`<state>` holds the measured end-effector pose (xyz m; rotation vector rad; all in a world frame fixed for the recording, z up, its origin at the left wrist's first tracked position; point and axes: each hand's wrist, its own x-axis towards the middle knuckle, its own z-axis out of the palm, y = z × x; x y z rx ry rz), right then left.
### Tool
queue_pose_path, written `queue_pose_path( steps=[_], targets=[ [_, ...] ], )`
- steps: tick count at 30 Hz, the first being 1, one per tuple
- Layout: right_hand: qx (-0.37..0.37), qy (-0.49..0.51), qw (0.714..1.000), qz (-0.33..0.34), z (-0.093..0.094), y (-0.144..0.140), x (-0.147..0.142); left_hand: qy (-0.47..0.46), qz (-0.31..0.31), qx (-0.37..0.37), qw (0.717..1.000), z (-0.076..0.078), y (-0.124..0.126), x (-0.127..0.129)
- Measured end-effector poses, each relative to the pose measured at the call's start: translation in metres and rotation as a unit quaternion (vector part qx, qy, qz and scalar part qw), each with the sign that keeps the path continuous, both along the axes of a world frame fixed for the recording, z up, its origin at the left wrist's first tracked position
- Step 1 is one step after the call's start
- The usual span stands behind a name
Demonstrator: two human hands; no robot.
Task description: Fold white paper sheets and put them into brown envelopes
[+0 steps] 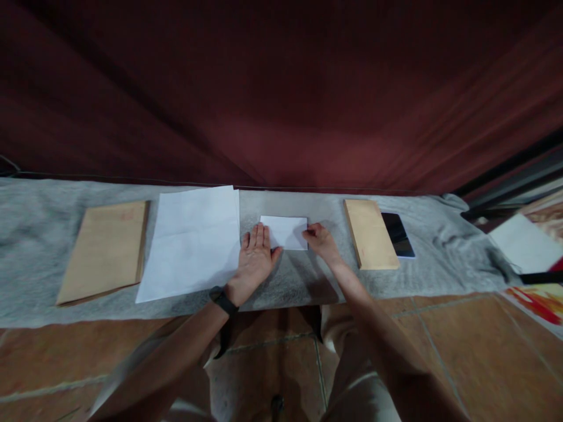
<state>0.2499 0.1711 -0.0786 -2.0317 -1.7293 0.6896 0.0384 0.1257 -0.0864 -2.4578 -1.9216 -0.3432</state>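
Note:
A small folded white sheet of paper [288, 231] lies on the grey cloth in front of me. My left hand [257, 253] rests flat over its left end, fingers stretched out and thumb along the lower edge. At the right end, my right hand [320, 239] pinches the paper's edge between thumb and fingertips. Just left of my left hand is a stack of large white sheets [191, 240], with faint creases across the top one.
A stack of large brown envelopes [105, 249] lies far left. Smaller brown envelopes [372, 234] lie at right, beside a dark phone [398, 235]. The grey cloth [444, 246] covers a narrow bench against a dark red curtain [281, 99]. Papers [525, 243] stand at far right.

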Motion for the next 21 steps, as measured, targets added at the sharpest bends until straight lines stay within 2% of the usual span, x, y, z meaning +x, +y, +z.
queue_pose_path(
  steps=[7, 10, 14, 18, 21],
  targets=[
    [0.070, 0.062, 0.996, -0.010, -0.013, 0.005, 0.003, -0.008, -0.001, -0.003, 1.000, 0.003, 0.000, 0.000],
    [0.064, 0.166, 0.983, -0.034, -0.018, 0.007, -0.001, -0.008, -0.002, -0.006, 1.000, 0.003, -0.001, 0.000],
    [0.029, 0.329, 0.944, -0.022, -0.015, 0.009, -0.005, -0.027, -0.001, -0.013, 1.000, 0.004, 0.000, 0.000],
    [0.033, 0.408, 0.912, 0.016, -0.002, 0.008, -0.006, -0.131, 0.006, -0.014, 0.991, 0.015, 0.007, -0.005],
    [0.055, 0.429, 0.902, 0.009, 0.010, 0.006, -0.005, -0.243, 0.025, 0.052, 0.968, 0.031, 0.017, -0.013]
  ],
)
